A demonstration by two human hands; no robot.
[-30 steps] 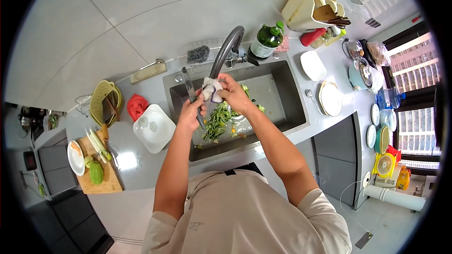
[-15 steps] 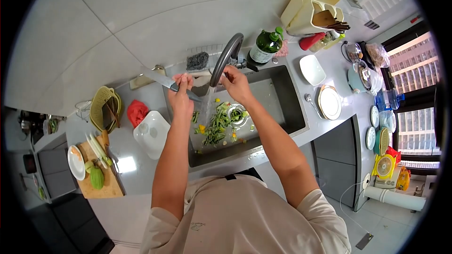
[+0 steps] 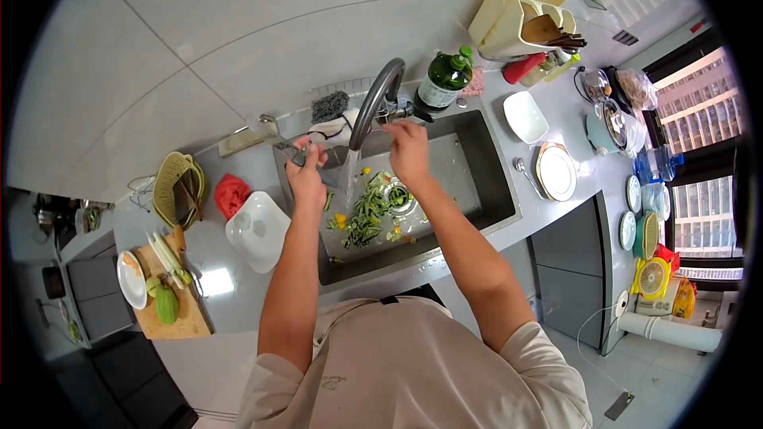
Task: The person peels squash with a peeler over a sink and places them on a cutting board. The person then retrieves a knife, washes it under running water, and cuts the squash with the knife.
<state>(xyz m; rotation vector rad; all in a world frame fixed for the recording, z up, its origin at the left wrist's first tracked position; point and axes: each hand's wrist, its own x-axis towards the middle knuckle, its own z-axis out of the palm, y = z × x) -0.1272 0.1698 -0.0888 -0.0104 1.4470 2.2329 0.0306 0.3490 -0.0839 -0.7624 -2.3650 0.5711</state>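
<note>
My left hand (image 3: 306, 173) is closed around the handle of a kitchen knife (image 3: 280, 141), whose shiny blade points up and left beyond the sink's back edge. Water runs from the dark curved faucet (image 3: 372, 103) just right of that hand. My right hand (image 3: 408, 151) is by the faucet's base, directly below its lever (image 3: 420, 115). Its fingers are curled, and whether they touch the lever is hidden. Below both hands, green and yellow vegetable scraps (image 3: 369, 210) lie around the drain in the grey sink (image 3: 469, 159).
Left of the sink are a white dish (image 3: 258, 230), a red bag (image 3: 231, 195), a colander (image 3: 176, 187) and a cutting board (image 3: 187, 322) with vegetables. A green bottle (image 3: 447, 79), white bowl (image 3: 526, 117), spoon (image 3: 528, 179) and plate (image 3: 556, 171) stand right and behind.
My right hand has moved slightly right, from beneath the faucet's curve toward its lever. The knife in my left hand has turned, so its blade shows narrower and shorter. Water still runs.
</note>
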